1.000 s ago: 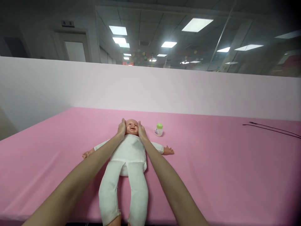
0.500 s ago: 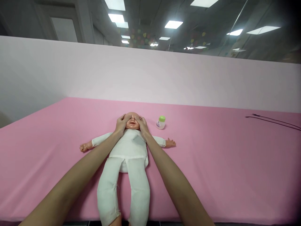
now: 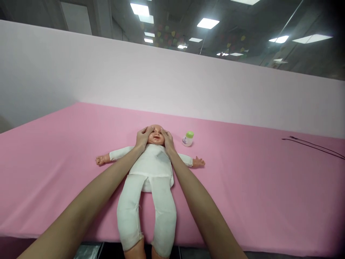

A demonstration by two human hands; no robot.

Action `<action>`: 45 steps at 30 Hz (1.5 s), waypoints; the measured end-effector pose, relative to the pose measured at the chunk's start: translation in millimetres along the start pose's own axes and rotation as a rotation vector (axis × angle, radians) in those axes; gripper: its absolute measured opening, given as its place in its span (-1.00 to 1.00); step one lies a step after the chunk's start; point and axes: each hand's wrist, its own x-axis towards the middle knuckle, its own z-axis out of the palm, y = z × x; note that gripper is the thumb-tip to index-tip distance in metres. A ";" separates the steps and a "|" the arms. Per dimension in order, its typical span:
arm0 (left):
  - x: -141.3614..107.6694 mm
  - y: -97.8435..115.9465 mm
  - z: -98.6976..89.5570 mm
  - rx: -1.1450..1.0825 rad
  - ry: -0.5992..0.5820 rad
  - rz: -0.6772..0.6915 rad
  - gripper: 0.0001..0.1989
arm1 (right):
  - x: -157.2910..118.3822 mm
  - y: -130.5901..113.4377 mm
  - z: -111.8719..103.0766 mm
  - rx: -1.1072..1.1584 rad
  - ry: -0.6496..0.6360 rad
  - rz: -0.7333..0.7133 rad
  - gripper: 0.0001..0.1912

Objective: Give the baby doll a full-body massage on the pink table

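Note:
A baby doll (image 3: 151, 162) with a white cloth body lies on its back, its arms stretched out sideways and its legs toward me. My left hand (image 3: 143, 137) is wrapped round the left side of the doll's head, with the thumb on the brow. On the opposite side my right hand (image 3: 168, 139) cups the head, its thumb near the eye. The doll's mouth and nose show between my hands; the sides of its head are hidden under my fingers. A small clear jar (image 3: 188, 139) with a green lid stands a little right of my right hand.
The doll rests on a pink-covered table (image 3: 242, 187). Two thin dark cords (image 3: 314, 144) lie at the far right. Behind the table rises a white partition (image 3: 172, 79) with glass above it. The doll's lower legs reach over the near edge.
My thumbs have slid apart, from beside the doll's nose outward over the brow, so more of its face shows. The camera view has tilted slightly.

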 end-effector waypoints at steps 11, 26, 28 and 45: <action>7.3 -12.3 -3.7 0.077 0.038 0.048 -0.55 | 2.5 3.3 -3.2 -0.069 0.028 -0.020 -0.53; -14.6 4.4 -10.5 0.334 -0.061 0.217 -0.44 | -22.2 -21.6 -11.4 -0.286 0.038 -0.193 -0.53; -18.7 7.2 -13.9 0.408 -0.114 0.241 -0.32 | -29.0 -27.2 -16.3 -0.287 -0.080 -0.198 -0.51; -19.0 2.2 -39.4 0.467 -0.175 0.198 -0.18 | -39.7 -22.6 -22.2 -0.170 -0.310 -0.219 -0.15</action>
